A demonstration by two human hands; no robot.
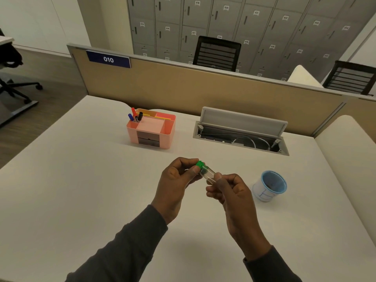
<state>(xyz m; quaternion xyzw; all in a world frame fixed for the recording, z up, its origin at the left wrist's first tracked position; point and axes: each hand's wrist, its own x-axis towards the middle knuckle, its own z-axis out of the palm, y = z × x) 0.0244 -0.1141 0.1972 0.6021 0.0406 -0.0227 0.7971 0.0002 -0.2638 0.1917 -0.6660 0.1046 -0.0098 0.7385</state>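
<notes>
A small clear plastic tube with a green cap is held tilted above the white desk, near its middle. My left hand pinches the green cap end between thumb and curled fingers. My right hand pinches the lower, clear end of the tube with thumb and fingertips. The tube's bottom tip is hidden behind my right fingers. Both forearms wear dark sleeves.
A blue-rimmed white paper cup stands to the right of my hands. A pink desk organiser with several pens sits at the back. An open cable tray is set in the desk by the tan partition.
</notes>
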